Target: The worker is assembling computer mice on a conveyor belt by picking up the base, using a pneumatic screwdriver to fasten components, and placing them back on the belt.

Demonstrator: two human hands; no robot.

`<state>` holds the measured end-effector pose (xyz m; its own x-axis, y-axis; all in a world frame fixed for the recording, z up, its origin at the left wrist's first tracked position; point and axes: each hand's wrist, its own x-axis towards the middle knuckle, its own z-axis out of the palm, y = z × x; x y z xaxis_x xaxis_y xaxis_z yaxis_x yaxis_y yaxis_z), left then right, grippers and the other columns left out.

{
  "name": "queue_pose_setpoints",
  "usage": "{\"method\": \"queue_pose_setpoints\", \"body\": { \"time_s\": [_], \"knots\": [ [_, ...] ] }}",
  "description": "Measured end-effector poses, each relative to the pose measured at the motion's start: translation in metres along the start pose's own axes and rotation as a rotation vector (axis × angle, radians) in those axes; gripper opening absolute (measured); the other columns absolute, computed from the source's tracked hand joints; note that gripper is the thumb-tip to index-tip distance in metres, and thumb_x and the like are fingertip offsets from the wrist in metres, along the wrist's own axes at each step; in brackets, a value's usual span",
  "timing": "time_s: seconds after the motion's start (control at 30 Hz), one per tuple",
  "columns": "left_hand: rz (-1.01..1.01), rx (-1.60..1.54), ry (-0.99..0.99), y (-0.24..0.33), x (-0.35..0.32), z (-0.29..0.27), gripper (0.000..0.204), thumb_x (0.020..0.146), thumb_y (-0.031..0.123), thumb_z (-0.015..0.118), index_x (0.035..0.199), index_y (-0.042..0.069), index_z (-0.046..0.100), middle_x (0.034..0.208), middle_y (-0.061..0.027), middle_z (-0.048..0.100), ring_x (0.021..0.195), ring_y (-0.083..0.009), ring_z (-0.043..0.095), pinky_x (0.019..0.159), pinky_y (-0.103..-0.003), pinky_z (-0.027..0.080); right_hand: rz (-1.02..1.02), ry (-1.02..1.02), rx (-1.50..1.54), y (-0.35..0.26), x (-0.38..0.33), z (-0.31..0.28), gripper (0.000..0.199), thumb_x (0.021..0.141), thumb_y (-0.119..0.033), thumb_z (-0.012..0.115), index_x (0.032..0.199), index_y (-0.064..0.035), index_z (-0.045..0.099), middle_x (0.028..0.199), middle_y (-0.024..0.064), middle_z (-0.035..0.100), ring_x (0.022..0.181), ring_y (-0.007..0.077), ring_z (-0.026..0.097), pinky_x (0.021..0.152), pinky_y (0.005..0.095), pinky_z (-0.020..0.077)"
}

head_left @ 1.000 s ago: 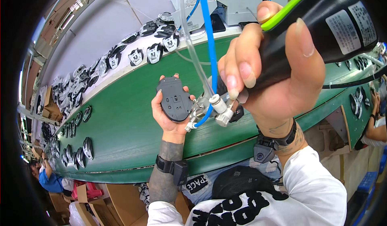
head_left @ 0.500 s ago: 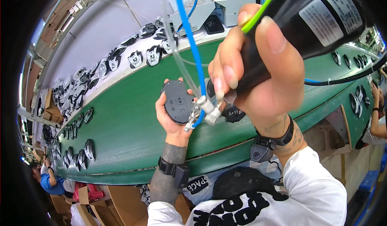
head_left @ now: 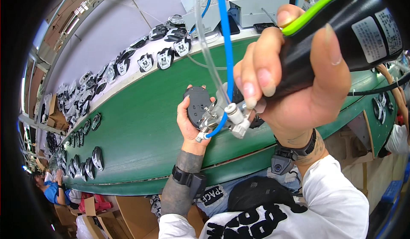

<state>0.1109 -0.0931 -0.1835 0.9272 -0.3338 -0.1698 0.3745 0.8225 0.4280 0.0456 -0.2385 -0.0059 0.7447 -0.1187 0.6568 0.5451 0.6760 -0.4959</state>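
Observation:
My left hand [head_left: 186,126] grips a dark grey computer mouse [head_left: 197,102] with its underside facing up, the thumb on one side and fingertips on the others. Wrapped around a black electric screwdriver [head_left: 299,62] with a bright green lever is my right hand [head_left: 294,98]. The tool slants down to the left, and metal fittings [head_left: 235,116] at its lower end overlap the near right part of the mouse. Behind them the screwdriver's tip is hidden, so contact cannot be told. A blue hose [head_left: 226,38] and a clear tube [head_left: 207,47] run down to the fittings.
A green conveyor belt [head_left: 141,111] lies beneath my hands. Several black-and-white mouse shells [head_left: 165,58] line the white ledge behind it. More mouse parts [head_left: 97,158] stand on the belt at left. Cardboard boxes [head_left: 132,211] sit below; other people work at both sides.
Both hands have shifted to the right, with the mouse and the screwdriver still in them. The metal fittings now cover more of the mouse.

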Motion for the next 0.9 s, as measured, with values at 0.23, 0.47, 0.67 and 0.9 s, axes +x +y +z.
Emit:
{"method": "queue_pose_setpoints", "body": {
  "time_s": [0.23,0.47,0.67,0.9],
  "knots": [
    [-0.015,-0.031,0.017,-0.012,0.001,0.012,0.041,0.088,0.028,0.048,0.125,0.011,0.044,0.116,-0.0135,0.053,0.097,-0.0271,0.057,0.086,-0.042,0.050,-0.018,-0.109,-0.309,0.000,-0.009,-0.020,0.045,0.095,-0.048,0.034,0.110,-0.0054,0.040,0.060,0.0066,0.050,0.047,0.0175,0.051,0.048,0.0288,0.0409],
    [0.075,0.574,0.033,0.004,0.009,0.007,0.043,0.083,0.022,0.059,0.122,0.008,0.050,0.115,-0.0109,0.056,0.104,-0.0255,0.057,0.086,-0.040,0.050,0.096,-0.115,-0.504,0.004,0.007,-0.015,0.040,0.094,-0.040,0.041,0.107,-0.0024,0.038,0.058,0.0061,0.049,0.045,0.0176,0.049,0.043,0.0262,0.0398],
    [0.826,1.986,-0.115,0.012,0.020,-0.025,0.047,0.060,0.022,0.069,0.105,0.011,0.060,0.114,-0.0135,0.057,0.105,-0.0316,0.055,0.089,-0.040,0.047,0.304,0.034,-0.292,0.002,-0.001,-0.022,0.035,0.093,-0.027,0.045,0.112,0.0004,0.034,0.057,0.0008,0.042,0.044,0.0112,0.042,0.043,0.0212,0.0351],
    [0.598,1.845,-0.037,-0.001,0.014,-0.039,0.051,0.064,0.026,0.071,0.112,0.013,0.059,0.129,-0.0136,0.048,0.116,-0.0328,0.049,0.097,-0.040,0.040,0.114,-0.018,-0.404,-0.004,-0.002,-0.028,0.042,0.094,-0.029,0.041,0.121,0.0020,0.033,0.077,0.0078,0.050,0.067,0.0148,0.051,0.064,0.0234,0.0409]
  ]
}}
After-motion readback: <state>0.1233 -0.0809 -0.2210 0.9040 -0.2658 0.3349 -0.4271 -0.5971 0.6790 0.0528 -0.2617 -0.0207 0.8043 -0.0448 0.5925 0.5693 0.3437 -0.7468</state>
